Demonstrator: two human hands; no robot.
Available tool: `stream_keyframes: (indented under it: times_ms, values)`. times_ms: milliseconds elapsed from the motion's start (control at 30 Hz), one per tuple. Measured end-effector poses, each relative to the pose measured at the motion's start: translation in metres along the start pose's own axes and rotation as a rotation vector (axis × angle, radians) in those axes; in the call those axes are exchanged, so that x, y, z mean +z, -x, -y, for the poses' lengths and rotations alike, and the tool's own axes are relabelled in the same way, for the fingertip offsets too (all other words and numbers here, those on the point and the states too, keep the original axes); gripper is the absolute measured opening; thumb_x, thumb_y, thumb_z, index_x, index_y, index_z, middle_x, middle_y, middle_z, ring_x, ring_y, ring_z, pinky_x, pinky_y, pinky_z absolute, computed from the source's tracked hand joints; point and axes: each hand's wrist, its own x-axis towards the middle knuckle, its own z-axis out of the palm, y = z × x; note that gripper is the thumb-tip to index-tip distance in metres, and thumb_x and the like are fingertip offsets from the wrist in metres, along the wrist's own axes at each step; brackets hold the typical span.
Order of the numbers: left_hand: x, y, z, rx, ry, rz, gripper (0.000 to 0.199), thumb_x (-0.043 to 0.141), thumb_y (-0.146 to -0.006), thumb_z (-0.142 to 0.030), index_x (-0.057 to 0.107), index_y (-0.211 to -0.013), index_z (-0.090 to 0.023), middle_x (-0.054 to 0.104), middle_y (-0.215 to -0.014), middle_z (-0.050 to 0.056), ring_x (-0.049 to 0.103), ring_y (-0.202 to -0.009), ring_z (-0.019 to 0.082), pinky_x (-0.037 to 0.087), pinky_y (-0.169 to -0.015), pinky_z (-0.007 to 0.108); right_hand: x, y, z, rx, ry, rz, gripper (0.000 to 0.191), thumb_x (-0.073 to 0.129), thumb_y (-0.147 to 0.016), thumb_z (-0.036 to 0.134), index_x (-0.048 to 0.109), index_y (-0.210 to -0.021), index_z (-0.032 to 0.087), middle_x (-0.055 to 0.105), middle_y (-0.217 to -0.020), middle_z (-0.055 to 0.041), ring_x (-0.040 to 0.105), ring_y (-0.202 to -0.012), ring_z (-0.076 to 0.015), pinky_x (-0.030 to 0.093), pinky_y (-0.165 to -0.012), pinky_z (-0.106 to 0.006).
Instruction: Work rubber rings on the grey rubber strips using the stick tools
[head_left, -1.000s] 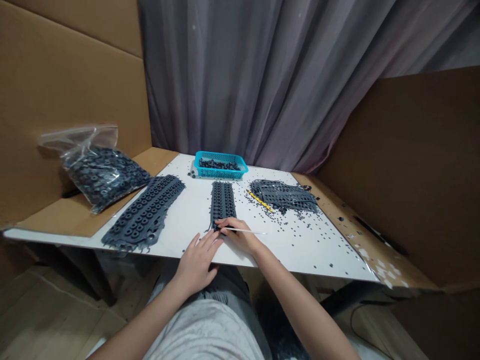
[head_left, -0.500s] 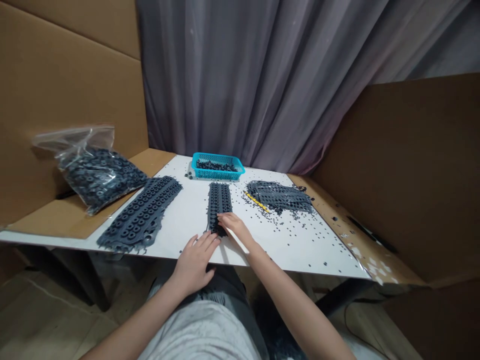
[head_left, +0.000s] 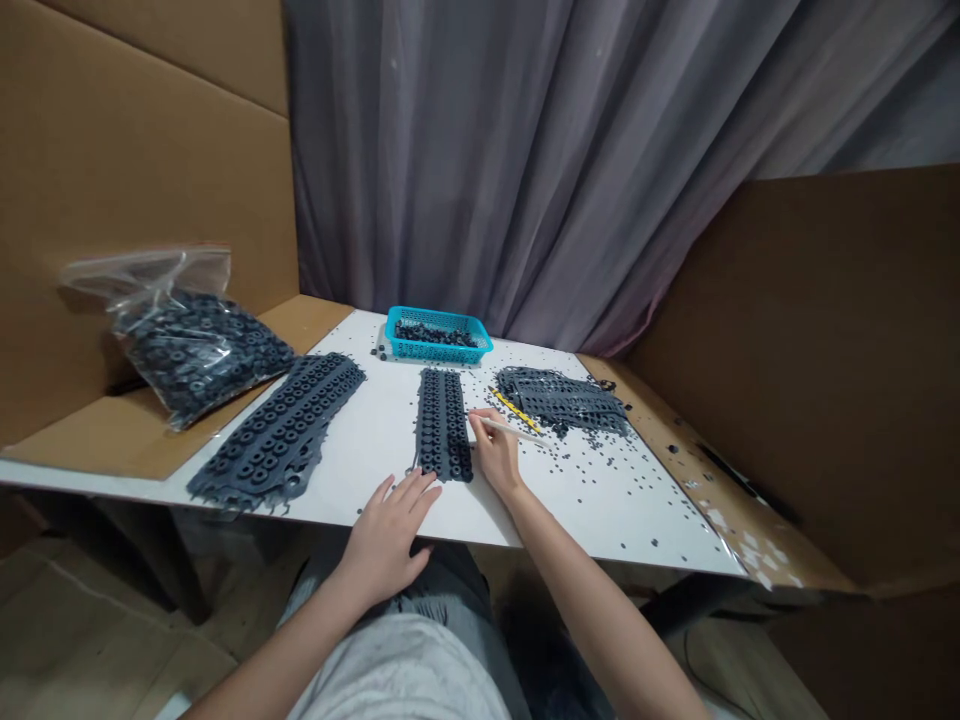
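Note:
A dark grey rubber sheet (head_left: 442, 425) with rows of ring-shaped pieces lies in the middle of the white table. At its near end, my left hand (head_left: 394, 525) rests with fingers spread, the fingertips touching the sheet's edge. My right hand (head_left: 495, 450) is closed around a thin, pale pen-like stick (head_left: 517, 432), just right of the sheet. One end of the stick points toward the sheet's right edge, the other out to the right. Whether that tip touches the rubber, I cannot tell.
A larger ring sheet (head_left: 281, 425) lies at left beside a clear zip bag (head_left: 202, 345) of rings. At the back stands a blue basket (head_left: 480, 352) holding small dark pieces. Stacked dark sheets (head_left: 562, 398), a yellow strip (head_left: 514, 408) and scattered bits are at right. Cardboard walls flank the table.
My right hand has moved right, off the sheet's near part to beside its right edge, and the pale stick has swung sideways. My left hand has stayed nearly in place.

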Motion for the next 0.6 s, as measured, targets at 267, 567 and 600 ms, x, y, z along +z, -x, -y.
stream_keyframes:
  times_ms: [267,567,600]
  values:
    - [-0.002,0.0,0.0,-0.005,0.01,0.015,0.057,0.055,-0.08,-0.035,0.045,-0.134,-0.021,0.039,-0.147,0.005,0.033,-0.135,0.025,0.021,-0.111,0.044,0.014,-0.002,-0.002,-0.114,-0.184,0.414,0.021,0.064,-0.08,0.039,0.068,-0.077,0.019,0.072,-0.09,-0.0086,0.067,-0.087,-0.0208,0.052,-0.083,-0.035]
    - [-0.006,-0.001,-0.002,0.009,0.01,0.025,0.062,0.055,-0.078,-0.034,0.04,-0.137,-0.023,0.031,-0.151,0.005,0.031,-0.136,0.027,0.018,-0.112,0.047,0.009,0.004,0.0,-0.171,-0.263,0.559,0.021,0.06,-0.085,0.038,0.065,-0.085,0.018,0.072,-0.096,-0.0116,0.067,-0.099,-0.0231,0.052,-0.09,-0.041]
    - [-0.006,-0.001,-0.002,0.011,0.013,0.026,0.062,0.055,-0.078,-0.034,0.041,-0.137,-0.024,0.032,-0.151,0.004,0.031,-0.136,0.027,0.018,-0.111,0.047,0.008,0.005,0.0,-0.191,-0.259,0.562,0.021,0.059,-0.086,0.038,0.065,-0.085,0.018,0.072,-0.097,-0.0122,0.067,-0.1,-0.0234,0.052,-0.09,-0.041]
